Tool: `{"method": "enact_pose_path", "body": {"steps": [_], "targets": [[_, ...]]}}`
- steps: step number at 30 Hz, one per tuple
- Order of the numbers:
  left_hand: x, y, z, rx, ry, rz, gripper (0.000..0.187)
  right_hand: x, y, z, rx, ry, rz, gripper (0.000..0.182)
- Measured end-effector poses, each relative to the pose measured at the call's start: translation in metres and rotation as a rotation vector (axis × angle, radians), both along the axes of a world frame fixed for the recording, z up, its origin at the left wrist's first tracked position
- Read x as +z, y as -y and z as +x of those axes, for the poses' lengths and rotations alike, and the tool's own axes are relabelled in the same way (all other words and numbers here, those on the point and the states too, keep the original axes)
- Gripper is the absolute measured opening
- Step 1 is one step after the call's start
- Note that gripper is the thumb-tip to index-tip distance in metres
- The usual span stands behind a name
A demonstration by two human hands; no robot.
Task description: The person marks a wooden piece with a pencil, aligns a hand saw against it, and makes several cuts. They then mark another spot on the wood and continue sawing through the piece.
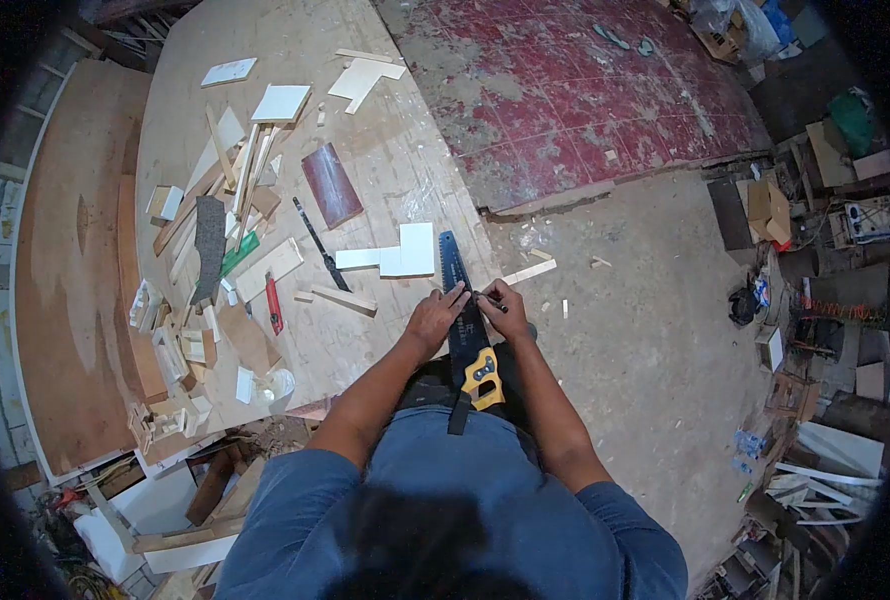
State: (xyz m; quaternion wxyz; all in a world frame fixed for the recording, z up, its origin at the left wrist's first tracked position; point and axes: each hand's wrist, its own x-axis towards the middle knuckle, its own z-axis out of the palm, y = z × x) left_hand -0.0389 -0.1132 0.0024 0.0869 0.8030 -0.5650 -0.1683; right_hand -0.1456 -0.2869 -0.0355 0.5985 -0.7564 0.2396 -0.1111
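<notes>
A handsaw (469,335) with a dark blade and yellow handle lies lengthwise in front of me, its handle near my lap and its tip over the table edge. My left hand (435,318) holds the blade, fingertips pressed on its middle. Close to the blade's right side, my right hand (506,313) is closed around a thin dark pen (491,303). A pale wood strip (529,272) sticks out to the right beyond the saw. White-faced board pieces (408,250) lie on the table just left of the saw tip.
The plywood table (385,150) carries a red utility knife (274,304), a long black tool (316,240), a brown board (332,186) and many wood offcuts (255,150). A red tiled platform (585,100) rises beyond the concrete floor (625,350). Clutter lines the right side.
</notes>
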Motion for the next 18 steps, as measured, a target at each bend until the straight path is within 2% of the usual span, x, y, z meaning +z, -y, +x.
{"method": "enact_pose_path", "body": {"steps": [3,5,13,18], "targets": [[0.005,0.001,0.000,0.009,0.004,0.000,0.082,-0.001,-0.001,0.000,-0.004,0.024,0.021,0.017],[0.008,0.001,-0.001,0.019,0.027,-0.014,0.065,-0.003,-0.002,0.000,-0.004,0.019,0.021,0.017],[-0.009,0.002,0.000,0.018,0.052,0.001,0.065,-0.001,0.000,0.003,0.038,0.011,-0.004,0.017],[-0.015,0.002,0.001,0.024,0.030,0.003,0.066,0.004,0.002,-0.003,0.099,0.011,-0.162,0.022]]}}
